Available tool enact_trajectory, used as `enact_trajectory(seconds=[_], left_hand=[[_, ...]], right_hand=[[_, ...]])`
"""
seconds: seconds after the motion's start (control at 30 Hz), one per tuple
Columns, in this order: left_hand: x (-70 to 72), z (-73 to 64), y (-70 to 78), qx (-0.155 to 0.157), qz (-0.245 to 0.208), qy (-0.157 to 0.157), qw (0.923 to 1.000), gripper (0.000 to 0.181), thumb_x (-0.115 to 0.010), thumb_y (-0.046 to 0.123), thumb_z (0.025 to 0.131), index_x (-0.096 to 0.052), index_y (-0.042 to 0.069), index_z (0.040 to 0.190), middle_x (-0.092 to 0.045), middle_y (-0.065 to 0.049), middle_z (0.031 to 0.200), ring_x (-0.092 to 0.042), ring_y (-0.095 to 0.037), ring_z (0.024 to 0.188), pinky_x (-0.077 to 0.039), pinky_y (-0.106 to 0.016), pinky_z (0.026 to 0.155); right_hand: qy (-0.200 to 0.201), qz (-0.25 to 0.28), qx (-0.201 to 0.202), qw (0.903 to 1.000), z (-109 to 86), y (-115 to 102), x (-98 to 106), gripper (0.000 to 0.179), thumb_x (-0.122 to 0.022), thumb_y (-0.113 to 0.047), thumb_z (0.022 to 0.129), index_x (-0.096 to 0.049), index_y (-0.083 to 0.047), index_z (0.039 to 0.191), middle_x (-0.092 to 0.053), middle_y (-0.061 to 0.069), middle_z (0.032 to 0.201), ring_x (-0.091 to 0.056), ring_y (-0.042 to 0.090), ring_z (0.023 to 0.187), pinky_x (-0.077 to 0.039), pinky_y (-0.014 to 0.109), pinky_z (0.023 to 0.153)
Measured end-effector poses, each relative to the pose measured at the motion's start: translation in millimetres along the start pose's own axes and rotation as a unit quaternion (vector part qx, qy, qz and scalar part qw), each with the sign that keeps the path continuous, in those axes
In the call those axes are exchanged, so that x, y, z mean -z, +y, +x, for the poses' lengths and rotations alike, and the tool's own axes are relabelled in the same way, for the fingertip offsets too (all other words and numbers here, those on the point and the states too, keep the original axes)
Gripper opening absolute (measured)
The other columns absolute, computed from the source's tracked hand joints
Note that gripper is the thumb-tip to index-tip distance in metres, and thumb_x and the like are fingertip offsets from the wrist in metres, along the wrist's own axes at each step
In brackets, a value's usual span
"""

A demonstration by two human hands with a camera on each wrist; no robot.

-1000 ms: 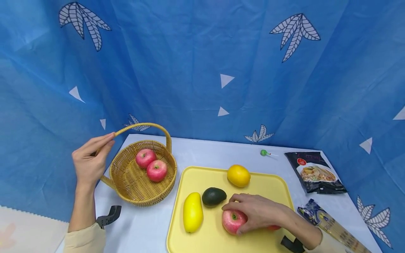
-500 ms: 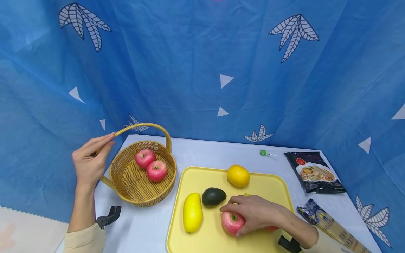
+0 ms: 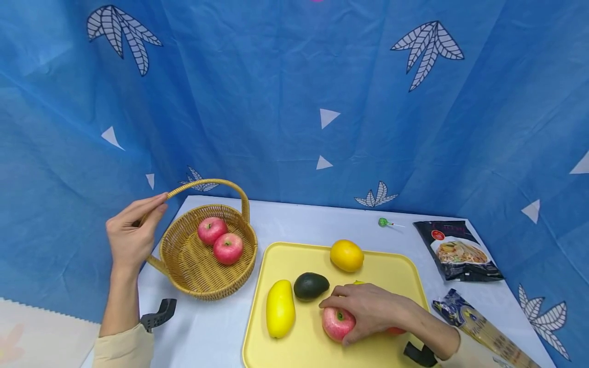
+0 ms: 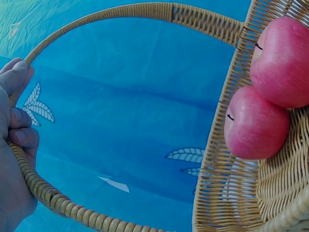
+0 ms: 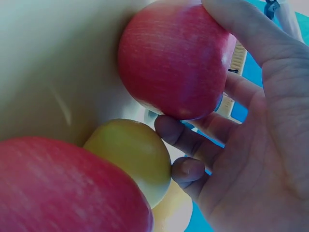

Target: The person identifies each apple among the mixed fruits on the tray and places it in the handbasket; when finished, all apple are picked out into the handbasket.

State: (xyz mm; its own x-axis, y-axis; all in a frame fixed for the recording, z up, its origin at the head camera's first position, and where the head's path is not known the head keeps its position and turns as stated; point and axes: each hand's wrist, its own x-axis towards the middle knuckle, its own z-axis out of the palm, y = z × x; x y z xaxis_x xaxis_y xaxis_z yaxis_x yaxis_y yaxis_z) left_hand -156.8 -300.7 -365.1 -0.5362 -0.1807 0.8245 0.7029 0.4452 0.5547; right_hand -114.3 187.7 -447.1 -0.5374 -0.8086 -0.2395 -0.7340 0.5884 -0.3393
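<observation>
Apple (image 3: 338, 324) gripped in the right hand (image 3: 375, 309), basket handle (image 3: 211, 181) held in the left hand (image 3: 135, 227)

The background is filled by a blue curtain (image 3: 276, 102) printed with white leaves and triangles. Before it, a white table (image 3: 202, 332) is largely covered at its near middle by a yellow tray (image 3: 296, 259). To the tray's left, a round wicker basket (image 3: 198, 273) is placed. At the right, a black food packet (image 3: 460, 250) is laid, with a long blue-and-tan packet (image 3: 490, 335) nearer. The basket handle is clasped by the left hand's curled fingers. Over the tray's near half, the right hand is curved partly closed, the apple caught between thumb and fingers; whether the apple is touching the tray cannot be told. A yellow mango (image 3: 280, 309) is laid along the tray's left side. Two red apples (image 3: 228, 249) are contained in the basket, touching each other. Another red fruit (image 3: 396, 331) is mostly hidden beneath the right hand. A round yellow fruit (image 3: 347, 255) is set toward the tray's back. Just beside the mango, a dark green avocado (image 3: 311, 286) is seen. Behind the tray, a small green lollipop (image 3: 384, 222) is laid.
</observation>
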Motion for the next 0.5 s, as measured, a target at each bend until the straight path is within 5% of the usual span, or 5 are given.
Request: enact_trajectory(seconds=[0.5], left_hand=[[-0.7,0.1,-0.4,0.001,-0.005,0.002,1.0,0.02,-0.068,-0.022,0.082,-0.073,-0.015,0.1,-0.075,-0.018,0.105,-0.072,-0.006,0.087,-0.05,-0.009,0.063]], right_hand=[[0.012,0.012,0.017,0.9997,0.0,-1.6,-0.3,0.068,-0.075,-0.063,0.08,-0.054,-0.039,0.14,-0.056,-0.016,0.121,-0.054,0.002,0.096,-0.052,0.029,0.084]])
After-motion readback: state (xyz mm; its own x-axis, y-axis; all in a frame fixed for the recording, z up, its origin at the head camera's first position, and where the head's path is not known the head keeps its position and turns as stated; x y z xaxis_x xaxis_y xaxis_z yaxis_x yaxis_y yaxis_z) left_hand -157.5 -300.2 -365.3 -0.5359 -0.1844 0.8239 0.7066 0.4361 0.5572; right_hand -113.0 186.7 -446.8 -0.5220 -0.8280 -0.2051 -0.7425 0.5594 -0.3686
